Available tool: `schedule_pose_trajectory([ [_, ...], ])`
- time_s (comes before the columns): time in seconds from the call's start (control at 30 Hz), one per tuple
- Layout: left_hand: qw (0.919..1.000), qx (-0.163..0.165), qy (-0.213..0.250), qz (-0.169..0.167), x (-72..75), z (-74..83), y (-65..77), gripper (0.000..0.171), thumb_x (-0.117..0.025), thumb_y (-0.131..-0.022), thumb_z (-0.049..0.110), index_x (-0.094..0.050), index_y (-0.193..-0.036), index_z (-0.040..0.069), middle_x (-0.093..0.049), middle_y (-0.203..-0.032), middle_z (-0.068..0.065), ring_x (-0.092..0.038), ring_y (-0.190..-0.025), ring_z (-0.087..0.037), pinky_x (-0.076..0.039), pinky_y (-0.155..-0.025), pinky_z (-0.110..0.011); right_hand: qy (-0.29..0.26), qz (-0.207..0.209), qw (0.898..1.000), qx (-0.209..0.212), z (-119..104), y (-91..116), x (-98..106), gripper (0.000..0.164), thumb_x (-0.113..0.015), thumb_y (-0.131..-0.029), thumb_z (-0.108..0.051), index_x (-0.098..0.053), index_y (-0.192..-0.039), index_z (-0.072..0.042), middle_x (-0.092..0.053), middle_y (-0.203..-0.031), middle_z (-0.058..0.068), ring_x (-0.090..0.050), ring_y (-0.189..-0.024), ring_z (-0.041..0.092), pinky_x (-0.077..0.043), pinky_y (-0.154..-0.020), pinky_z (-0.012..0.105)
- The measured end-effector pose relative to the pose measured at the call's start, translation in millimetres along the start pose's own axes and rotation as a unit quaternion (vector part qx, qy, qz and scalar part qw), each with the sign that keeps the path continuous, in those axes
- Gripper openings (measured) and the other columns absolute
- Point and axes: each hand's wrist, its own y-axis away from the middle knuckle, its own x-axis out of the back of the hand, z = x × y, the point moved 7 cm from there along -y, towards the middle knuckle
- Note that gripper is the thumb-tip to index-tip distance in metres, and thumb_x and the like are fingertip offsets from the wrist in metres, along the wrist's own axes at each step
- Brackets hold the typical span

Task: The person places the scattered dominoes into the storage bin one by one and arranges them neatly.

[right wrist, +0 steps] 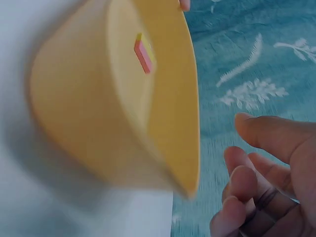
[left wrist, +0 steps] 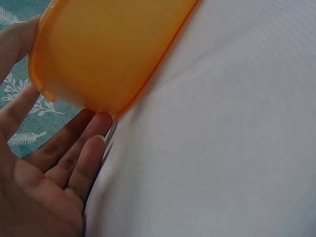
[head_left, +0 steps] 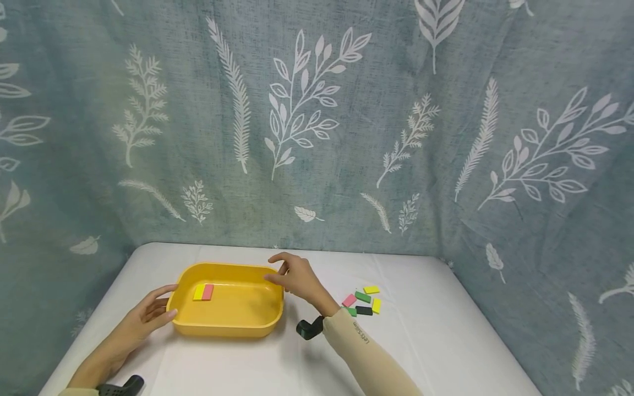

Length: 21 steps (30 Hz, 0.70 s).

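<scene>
Lettering [head_left: 361,333] starting "Let's" marks the right sleeve [head_left: 373,360] near the yellow tray [head_left: 233,313].

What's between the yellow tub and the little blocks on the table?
The right hand, its wrist and a black gadget, above the white table; the head view shows it.

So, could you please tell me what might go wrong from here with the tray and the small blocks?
First, only the left hand touches the yellow tray; the right hand is apart from it, so the tray might tip if lifted now.
Second, the yellow block and pink block inside lie side by side and could slide if it tilts.
Third, the right sleeve passes close to the loose blocks and may knock them.
</scene>
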Motion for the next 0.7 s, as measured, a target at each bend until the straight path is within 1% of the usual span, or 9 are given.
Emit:
schedule_pose_trajectory([
  [0.17, 1.0, 0.0, -0.003, -0.001, -0.5, 0.2, 0.1, 0.082, -0.07, -0.098, 0.042, -0.025, -0.162, 0.019, -0.04, -0.154, -0.027, -0.043, -0.137, -0.044, -0.031, -0.113, -0.069, 0.0, 0.022, 1.0, -0.015, 22, 18, 26, 0.041, -0.08, -0.092, -0.032, -0.067, -0.128, -0.018, -0.069, -0.078, 0.002, -0.063, -0.057, 0.024, -0.057, -0.054, 0.032],
  [0.3, 1.0, 0.0, -0.001, -0.001, -0.5, -0.1, -0.3, 0.082, -0.07, -0.098, 0.041, -0.024, -0.162, 0.019, -0.038, -0.155, -0.026, -0.041, -0.138, -0.044, -0.03, -0.113, -0.069, 0.006, 0.046, 0.999, -0.027, 42, 33, 46, 0.041, -0.08, -0.092, -0.033, -0.068, -0.128, -0.019, -0.069, -0.079, 0.004, -0.062, -0.056, 0.024, -0.056, -0.054, 0.032],
  [0.4, 1.0, 0.006, -0.001, -0.002, -0.6, -0.3, -1.1, 0.083, -0.07, -0.098, 0.043, -0.023, -0.163, 0.018, -0.035, -0.157, -0.027, -0.039, -0.14, -0.045, -0.029, -0.113, -0.07, 0.007, 0.063, 0.997, -0.035, 59, 45, 60, 0.042, -0.08, -0.091, -0.034, -0.067, -0.128, -0.02, -0.069, -0.077, 0.003, -0.063, -0.058, 0.032, -0.051, -0.048, 0.03],
  [0.5, 0.9999, 0.012, -0.001, -0.004, -0.9, -0.3, -1.5, 0.084, -0.07, -0.098, 0.044, -0.022, -0.163, 0.018, -0.034, -0.157, -0.027, -0.038, -0.14, -0.046, -0.028, -0.113, -0.071, -0.007, 0.076, 0.996, -0.052, 77, 59, 74, 0.041, -0.08, -0.092, -0.034, -0.067, -0.129, -0.021, -0.068, -0.077, 0.002, -0.064, -0.061, 0.043, -0.047, -0.043, 0.03],
  [0.57, 0.9999, 0.012, 0.0, -0.006, -1.0, 0.1, -1.3, 0.084, -0.07, -0.098, 0.044, -0.022, -0.163, 0.018, -0.033, -0.158, -0.027, -0.037, -0.141, -0.046, -0.027, -0.113, -0.071, -0.018, 0.083, 0.994, -0.067, 89, 68, 82, 0.041, -0.08, -0.091, -0.032, -0.067, -0.129, -0.021, -0.067, -0.077, 0.002, -0.064, -0.062, 0.046, -0.049, -0.043, 0.035],
  [0.63, 0.9999, 0.011, 0.0, -0.007, -1.0, 0.3, -0.8, 0.084, -0.07, -0.098, 0.043, -0.023, -0.163, 0.018, -0.033, -0.158, -0.027, -0.037, -0.141, -0.046, -0.027, -0.113, -0.071, -0.023, 0.093, 0.992, -0.077, 101, 78, 89, 0.041, -0.081, -0.091, -0.031, -0.067, -0.129, -0.021, -0.067, -0.078, 0.003, -0.064, -0.06, 0.042, -0.052, -0.047, 0.037],
  [0.7, 0.9999, 0.009, 0.0, -0.007, -0.9, 0.4, -0.3, 0.083, -0.069, -0.099, 0.042, -0.023, -0.163, 0.018, -0.032, -0.158, -0.027, -0.037, -0.141, -0.046, -0.027, -0.113, -0.071, -0.026, 0.105, 0.991, -0.085, 112, 86, 96, 0.042, -0.082, -0.09, -0.031, -0.068, -0.128, -0.02, -0.067, -0.079, 0.004, -0.062, -0.056, 0.035, -0.054, -0.051, 0.037],
])
